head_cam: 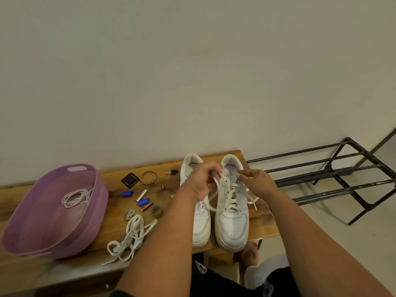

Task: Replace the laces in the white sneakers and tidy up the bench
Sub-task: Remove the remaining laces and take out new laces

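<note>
Two white sneakers stand side by side on the wooden bench (111,234), toes toward me. The right sneaker (232,221) carries a white lace (233,196) crossed through its eyelets, one end trailing off to the right. The left sneaker (200,224) is partly hidden behind my left arm. My left hand (203,181) pinches a lace end above the upper eyelets. My right hand (258,181) rests at the right side of the right sneaker's collar, fingertips at its top eyelets. A loose pile of flat white laces (130,236) lies on the bench in front.
A purple plastic basket (94,213) at the left holds a coil of thin white cord (75,198). Small clutter sits mid-bench: blue clips (127,194), a battery (146,206), a tape ring (157,211), a bracelet (149,177), a black square piece (130,180), a key (172,172). A black metal rack (342,179) stands right.
</note>
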